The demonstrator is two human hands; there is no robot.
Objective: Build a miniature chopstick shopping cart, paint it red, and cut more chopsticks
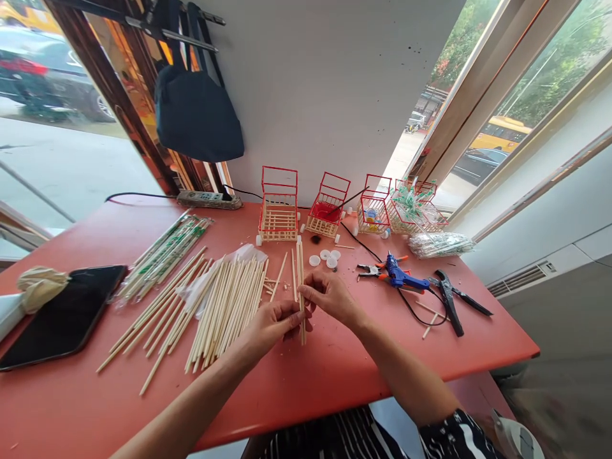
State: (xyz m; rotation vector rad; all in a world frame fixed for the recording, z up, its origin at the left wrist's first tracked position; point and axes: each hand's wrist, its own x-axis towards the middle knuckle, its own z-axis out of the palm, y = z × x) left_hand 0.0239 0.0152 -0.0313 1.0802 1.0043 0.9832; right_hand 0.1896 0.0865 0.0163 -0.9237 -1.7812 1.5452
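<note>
A few wooden chopsticks [299,264] stand upright together in both of my hands, above the red table [344,376]. My left hand [282,319] pinches them low down, near their lower ends. Just above it, my right hand [329,294] closes its thumb and fingers on the same sticks. Some of the fingertips are hidden behind the sticks. Left of my hands lies a large pile of loose chopsticks [229,306] on a crumpled plastic bag [248,254]. Several white bottle caps [329,256] lie beyond my right hand.
Small carts built of sticks with red frames [278,213] stand at the back. A blue glue gun [401,275] and black-handled pliers [452,303] lie to the right. Wrapped chopsticks [165,258], a black tablet [67,319] and a power strip [209,200] are on the left.
</note>
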